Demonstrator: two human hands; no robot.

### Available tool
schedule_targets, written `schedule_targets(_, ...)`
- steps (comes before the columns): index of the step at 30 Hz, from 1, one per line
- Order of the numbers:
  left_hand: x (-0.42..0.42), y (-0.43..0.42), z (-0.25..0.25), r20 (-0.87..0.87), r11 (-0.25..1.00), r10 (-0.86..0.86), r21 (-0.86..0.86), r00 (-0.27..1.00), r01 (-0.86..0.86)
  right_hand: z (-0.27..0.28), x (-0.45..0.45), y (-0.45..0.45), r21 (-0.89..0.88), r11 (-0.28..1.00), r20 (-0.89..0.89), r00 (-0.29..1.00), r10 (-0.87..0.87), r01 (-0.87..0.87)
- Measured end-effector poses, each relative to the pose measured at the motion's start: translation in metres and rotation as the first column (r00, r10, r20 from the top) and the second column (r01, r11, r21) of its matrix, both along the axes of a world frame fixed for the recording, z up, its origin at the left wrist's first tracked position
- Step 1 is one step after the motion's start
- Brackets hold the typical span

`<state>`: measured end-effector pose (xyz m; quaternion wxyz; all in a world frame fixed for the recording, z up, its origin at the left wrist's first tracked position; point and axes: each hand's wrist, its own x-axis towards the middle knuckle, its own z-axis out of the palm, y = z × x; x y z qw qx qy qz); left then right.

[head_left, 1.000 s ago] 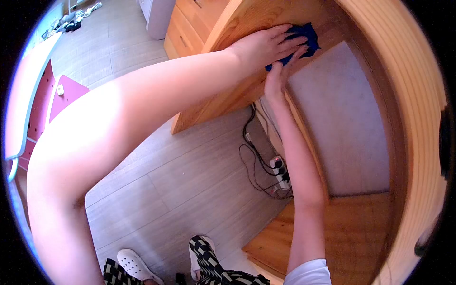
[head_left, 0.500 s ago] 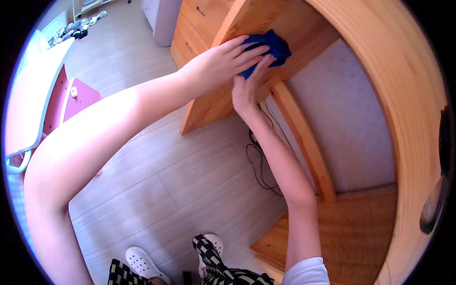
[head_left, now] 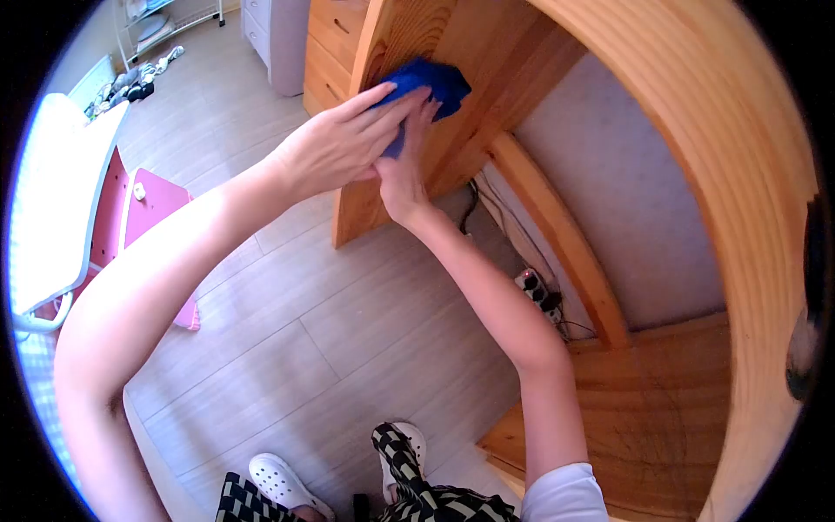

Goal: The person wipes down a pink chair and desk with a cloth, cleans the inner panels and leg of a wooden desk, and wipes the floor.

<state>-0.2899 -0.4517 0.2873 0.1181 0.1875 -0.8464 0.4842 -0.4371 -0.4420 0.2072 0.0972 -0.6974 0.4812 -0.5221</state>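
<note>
A crumpled blue cloth [head_left: 445,85] lies pressed against the upright wooden panel [head_left: 474,117], near its left edge. My left hand [head_left: 344,143] reaches in from the left, its fingers long and close together over the cloth. Coming up from below, my right hand [head_left: 404,170] presses on the same cloth, its fingertips overlapping those of the left. Both hands bear on the cloth; part of it is hidden beneath them.
Wooden drawers [head_left: 330,56] stand behind the panel. A curved wooden frame [head_left: 748,157] arches on the right. A power strip [head_left: 532,287] with cables lies by the wall. On the left is a white table [head_left: 65,209] with a pink panel [head_left: 156,204]. Clothes [head_left: 130,87] lie on the floor.
Both hands and the blue cloth have moved left along the wooden panel, toward its edge. The view has shifted slightly, and the power strip now shows beside my right forearm.
</note>
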Motion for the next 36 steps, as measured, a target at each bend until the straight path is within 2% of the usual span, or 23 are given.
schedule_targets(1, -0.002, -0.001, 0.003, 0.0, 1.0, 0.002, 0.003, 1.0, -0.002, 0.002, -0.002, 0.001, 0.003, 1.0, 0.0, 1.0, 0.002, -0.002)
schedule_targets(3, -0.003, -0.009, 0.005, -0.057, 0.98, -0.037, 0.195, 0.998, 0.048, 0.002, -0.008, 0.001, -0.055, 0.995, 0.021, 0.996, 0.085, -0.084)
schedule_targets(5, -0.002, -0.015, 0.001, -0.071, 0.981, -0.05, 0.185, 0.996, 0.063, -0.002, -0.01, 0.003, -0.079, 0.992, 0.024, 0.994, 0.104, -0.102)
schedule_targets(7, -0.002, -0.021, -0.005, -0.069, 0.997, -0.073, -0.017, 0.995, 0.072, -0.003, -0.011, 0.001, -0.051, 0.998, 0.055, 0.998, 0.036, -0.034)
schedule_targets(17, -0.031, -0.034, -0.024, -0.132, 0.996, -0.078, 0.027, 0.988, 0.082, -0.026, -0.015, -0.019, -0.026, 0.993, 0.186, 0.976, -0.112, 0.119)
schedule_targets(19, -0.041, -0.037, -0.029, -0.124, 0.996, -0.083, -0.03, 0.989, 0.08, -0.031, -0.025, -0.022, -0.019, 0.989, 0.12, 0.983, -0.141, 0.144)
schedule_targets(21, -0.05, -0.039, -0.034, -0.123, 0.997, -0.071, -0.053, 0.99, 0.064, -0.035, -0.035, -0.023, 0.016, 0.987, 0.129, 0.978, -0.162, 0.161)
schedule_targets(25, -0.074, -0.053, -0.041, -0.035, 0.998, -0.055, 0.003, 0.998, 0.055, -0.041, -0.056, -0.027, 0.119, 0.975, 0.145, 0.968, -0.206, 0.19)
schedule_targets(27, -0.087, -0.057, -0.042, -0.007, 0.996, -0.083, 0.028, 0.996, 0.084, -0.041, -0.07, -0.029, 0.115, 0.964, 0.062, 0.967, -0.246, 0.238)
schedule_targets(32, -0.119, -0.063, -0.052, 0.028, 0.999, -0.031, 0.037, 0.999, 0.03, -0.042, -0.09, -0.029, 0.129, 0.976, 0.157, 0.968, -0.194, 0.174)
schedule_targets(36, -0.135, -0.069, -0.064, 0.034, 0.995, -0.05, 0.085, 0.998, 0.047, -0.046, -0.102, -0.025, 0.158, 0.971, 0.122, 0.972, -0.198, 0.178)
